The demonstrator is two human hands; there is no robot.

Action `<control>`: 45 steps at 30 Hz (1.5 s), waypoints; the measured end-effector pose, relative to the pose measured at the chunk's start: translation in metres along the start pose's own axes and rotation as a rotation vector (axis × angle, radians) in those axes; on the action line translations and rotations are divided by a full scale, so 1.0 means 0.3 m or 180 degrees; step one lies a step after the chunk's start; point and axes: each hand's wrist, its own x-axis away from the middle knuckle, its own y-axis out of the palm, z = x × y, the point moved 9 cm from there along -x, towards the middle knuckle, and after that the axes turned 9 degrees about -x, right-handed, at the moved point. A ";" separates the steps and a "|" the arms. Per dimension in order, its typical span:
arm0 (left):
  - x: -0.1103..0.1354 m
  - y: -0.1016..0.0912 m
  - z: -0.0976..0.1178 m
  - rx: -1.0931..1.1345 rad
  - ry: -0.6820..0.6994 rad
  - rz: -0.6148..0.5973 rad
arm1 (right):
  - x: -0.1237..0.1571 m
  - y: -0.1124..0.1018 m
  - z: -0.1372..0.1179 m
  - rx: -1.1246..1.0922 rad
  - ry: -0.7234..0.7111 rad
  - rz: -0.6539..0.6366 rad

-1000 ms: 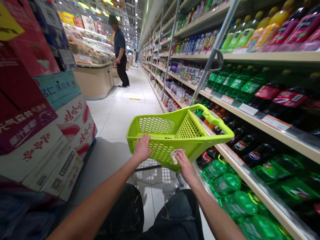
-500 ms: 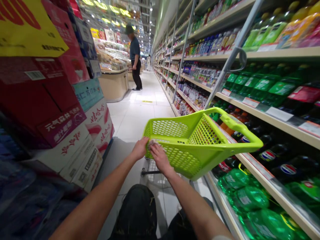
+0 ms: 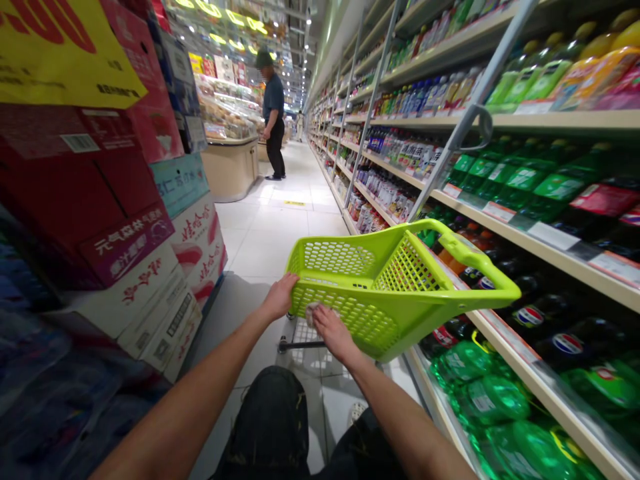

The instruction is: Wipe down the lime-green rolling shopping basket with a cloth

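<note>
The green cart (image 3: 435, 309) stands beside shelves (image 3: 565, 120) of bottles (image 3: 500, 400) — left hand (image 3: 280, 297) curled on its end corner, right hand (image 3: 334, 331) half-closed, holding a pale cloth (image 3: 311, 313) against its perforated side — with stacked cartons (image 3: 75, 200) opposite.

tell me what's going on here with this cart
A person has both hands at a green shopping cart. The left hand grips the corner at the end away from the handle, while the right hand presses a pale cloth or wipe against the side. The cart stands between stacked boxes and drinks shelves. Another person stands farther off.
</note>
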 end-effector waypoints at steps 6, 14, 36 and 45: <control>0.003 -0.001 0.090 -0.0513 -0.0115 -0.0150 | 0.015 -0.180 0.017 0.0200 -0.0023 0.0619; 0.008 0.038 0.242 -0.0708 0.0272 -0.0317 | 0.158 -0.130 0.070 0.0538 -0.0070 0.0440; -0.008 0.057 0.361 -0.0650 0.0525 -0.0200 | 0.141 -0.358 0.141 0.0653 0.0093 0.0870; -0.014 0.050 0.361 -0.0628 0.0486 -0.0264 | 0.225 -0.331 0.126 0.0585 0.0072 0.0814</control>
